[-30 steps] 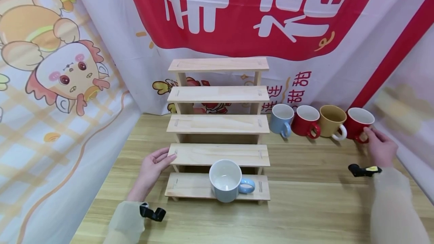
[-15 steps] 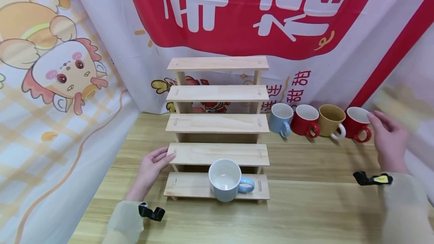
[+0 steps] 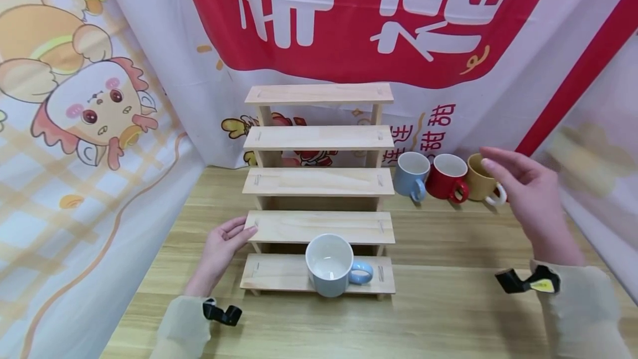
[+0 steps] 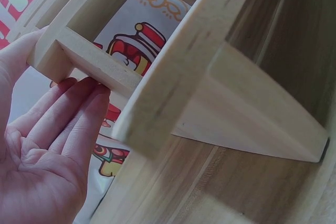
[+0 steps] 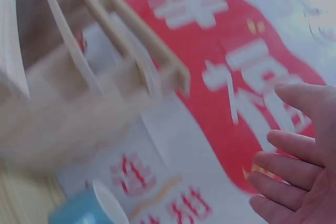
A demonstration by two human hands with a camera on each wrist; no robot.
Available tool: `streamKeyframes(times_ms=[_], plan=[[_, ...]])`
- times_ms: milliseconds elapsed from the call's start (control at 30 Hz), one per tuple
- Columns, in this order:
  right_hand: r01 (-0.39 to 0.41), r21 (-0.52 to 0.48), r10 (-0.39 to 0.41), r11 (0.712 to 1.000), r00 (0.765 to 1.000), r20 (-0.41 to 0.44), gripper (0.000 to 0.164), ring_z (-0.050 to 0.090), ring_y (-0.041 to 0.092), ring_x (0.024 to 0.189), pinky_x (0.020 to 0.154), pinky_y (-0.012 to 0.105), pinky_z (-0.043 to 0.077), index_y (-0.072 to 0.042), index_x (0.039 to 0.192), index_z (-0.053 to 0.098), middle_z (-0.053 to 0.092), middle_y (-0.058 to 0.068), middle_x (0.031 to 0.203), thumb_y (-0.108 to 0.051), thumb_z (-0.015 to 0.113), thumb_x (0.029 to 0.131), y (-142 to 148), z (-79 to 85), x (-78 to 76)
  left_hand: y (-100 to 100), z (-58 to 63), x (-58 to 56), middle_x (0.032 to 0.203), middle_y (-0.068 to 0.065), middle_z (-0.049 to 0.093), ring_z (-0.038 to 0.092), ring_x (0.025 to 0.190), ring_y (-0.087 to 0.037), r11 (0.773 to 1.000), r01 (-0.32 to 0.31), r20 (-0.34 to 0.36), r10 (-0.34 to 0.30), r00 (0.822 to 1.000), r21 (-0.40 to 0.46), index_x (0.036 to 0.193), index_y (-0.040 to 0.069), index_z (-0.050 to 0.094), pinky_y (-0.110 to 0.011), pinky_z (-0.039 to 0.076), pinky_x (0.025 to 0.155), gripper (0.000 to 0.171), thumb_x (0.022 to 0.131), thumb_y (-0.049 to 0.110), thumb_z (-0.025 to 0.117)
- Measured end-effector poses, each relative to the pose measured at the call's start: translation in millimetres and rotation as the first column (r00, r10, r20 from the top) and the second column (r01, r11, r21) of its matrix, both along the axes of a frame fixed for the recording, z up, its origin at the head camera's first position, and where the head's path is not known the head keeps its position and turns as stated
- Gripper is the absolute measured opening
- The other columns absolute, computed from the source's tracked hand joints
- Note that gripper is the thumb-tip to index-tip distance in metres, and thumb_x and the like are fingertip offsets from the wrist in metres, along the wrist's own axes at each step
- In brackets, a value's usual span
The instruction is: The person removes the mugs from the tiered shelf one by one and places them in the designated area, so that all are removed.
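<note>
My left hand (image 3: 219,254) grips the left end of a wooden step shelf (image 3: 319,226), at its second board from the bottom. In the left wrist view, the thumb lies over the board and the fingers (image 4: 73,119) curl against its underside. On the lowest board sits a pale mug (image 3: 330,270) with a blue handle. My right hand (image 3: 535,198) hovers with nothing in it, in front of a tan mug (image 3: 476,186) with a white handle, partly covering it. Its fingers are spread in the right wrist view. Another red mug is almost wholly hidden behind this hand.
Left of the tan mug stand a red mug (image 3: 443,181) and a light blue mug (image 3: 410,179), along the back of the wooden table (image 3: 448,303). A printed cloth (image 3: 319,65) hangs behind the shelf, with more cloth at both sides.
My right hand has left the rightmost red mug's handle, drawn back, then moved left to the tan mug. The left hand has kept its hold on the shelf.
</note>
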State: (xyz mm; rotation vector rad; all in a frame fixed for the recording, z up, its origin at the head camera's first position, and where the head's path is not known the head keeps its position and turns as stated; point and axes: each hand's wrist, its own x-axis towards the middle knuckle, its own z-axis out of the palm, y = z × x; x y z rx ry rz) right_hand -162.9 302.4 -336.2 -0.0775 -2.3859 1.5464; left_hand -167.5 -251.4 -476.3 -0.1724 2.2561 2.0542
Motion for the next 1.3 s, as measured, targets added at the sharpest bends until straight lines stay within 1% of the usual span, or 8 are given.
streamKeyframes(times_ms=[133, 267, 400, 700, 867, 1000, 1167, 1300], plan=[[-0.127, 0.049, 0.127, 0.991, 0.992, 0.012, 0.044, 0.053, 0.012, 0.121, 0.084, 0.014, 0.048, -0.021, 0.141, 0.064, 0.063, -0.005, 0.137, -0.037, 0.067, 0.100, -30, 4.7, 7.4, 0, 0.4, 0.8, 0.133, -0.019, 0.064, 0.066, 0.109, -0.008, 1.000, -0.002, 0.002, 0.002, 1.000, -0.007, 0.143, -0.005, 0.051, -0.023, 0.053, 0.093, 0.064, 0.094, 0.027, 0.078], [-0.249, 0.075, 0.251, 0.966, 0.968, -0.023, 0.038, 0.064, 0.012, 0.113, 0.084, 0.018, 0.054, -0.019, 0.135, 0.068, 0.067, -0.001, 0.132, -0.029, 0.071, 0.099, -57, 3.5, 16.0, 0, 0.4, 1.0, 0.133, -0.020, 0.063, 0.066, 0.110, -0.009, 1.000, -0.003, 0.003, 0.003, 1.000, -0.003, 0.142, -0.005, 0.051, -0.023, 0.053, 0.093, 0.063, 0.094, 0.027, 0.078], [-0.375, 0.083, 0.381, 0.923, 0.922, -0.064, 0.032, 0.070, 0.017, 0.104, 0.083, 0.024, 0.057, -0.016, 0.129, 0.071, 0.070, 0.001, 0.126, -0.020, 0.073, 0.098, -78, -2.8, 22.7, 0, 0.7, 1.4, 0.134, -0.020, 0.063, 0.065, 0.110, -0.009, 1.000, -0.003, 0.005, 0.003, 1.000, -0.003, 0.142, -0.004, 0.051, -0.024, 0.053, 0.093, 0.063, 0.094, 0.027, 0.078], [-0.562, 0.054, 0.562, 0.825, 0.827, 0.017, 0.031, 0.064, 0.020, 0.117, 0.095, 0.029, 0.053, -0.014, 0.126, 0.072, 0.070, -0.002, 0.126, -0.018, 0.075, 0.096, -107, -26.9, 32.5, -1, 1.2, 1.6, 0.137, -0.022, 0.060, 0.065, 0.111, -0.008, 1.000, -0.001, 0.007, 0.001, 1.000, -0.006, 0.143, -0.004, 0.051, -0.024, 0.052, 0.093, 0.064, 0.094, 0.027, 0.078], [-0.631, 0.013, 0.629, 0.776, 0.774, 0.071, 0.031, 0.063, 0.017, 0.119, 0.100, 0.032, 0.050, -0.014, 0.125, 0.073, 0.070, -0.001, 0.125, -0.022, 0.076, 0.095, -120, -43.8, 36.6, 0, 1.5, 2.1, 0.137, -0.022, 0.060, 0.065, 0.111, -0.008, 1.000, -0.001, 0.006, 0.001, 1.000, -0.006, 0.143, -0.004, 0.051, -0.024, 0.052, 0.094, 0.064, 0.094, 0.027, 0.078], [-0.672, -0.032, 0.671, 0.740, 0.735, 0.100, 0.032, 0.065, 0.020, 0.116, 0.098, 0.036, 0.052, -0.010, 0.123, 0.073, 0.071, 0.003, 0.123, -0.022, 0.077, 0.094, -130, -57.9, 41.2, 0, 2.0, 2.4, 0.138, -0.022, 0.059, 0.064, 0.112, -0.008, 1.000, 0.001, 0.007, -0.001, 1.000, -0.013, 0.144, -0.003, 0.050, -0.023, 0.052, 0.094, 0.066, 0.094, 0.028, 0.077], [-0.685, -0.100, 0.691, 0.722, 0.707, 0.151, 0.033, 0.069, 0.024, 0.109, 0.092, 0.030, 0.055, -0.007, 0.120, 0.073, 0.073, 0.007, 0.118, -0.023, 0.079, 0.092, -143, -75.3, 47.3, 0, 1.6, 1.5, 0.138, -0.023, 0.059, 0.064, 0.112, -0.008, 1.000, 0.002, 0.001, -0.002, 1.000, -0.008, 0.144, -0.004, 0.050, -0.024, 0.052, 0.094, 0.066, 0.094, 0.028, 0.078], [-0.675, -0.150, 0.691, 0.723, 0.701, 0.178, 0.031, 0.071, 0.023, 0.102, 0.087, 0.029, 0.057, -0.005, 0.117, 0.074, 0.074, 0.007, 0.111, -0.022, 0.079, 0.092, -150, -85.0, 51.1, 0, 0.7, 1.1, 0.136, -0.022, 0.061, 0.065, 0.110, -0.008, 1.000, 0.003, -0.007, -0.003, 1.000, -0.008, 0.144, -0.005, 0.050, -0.023, 0.052, 0.093, 0.065, 0.094, 0.028, 0.077]])
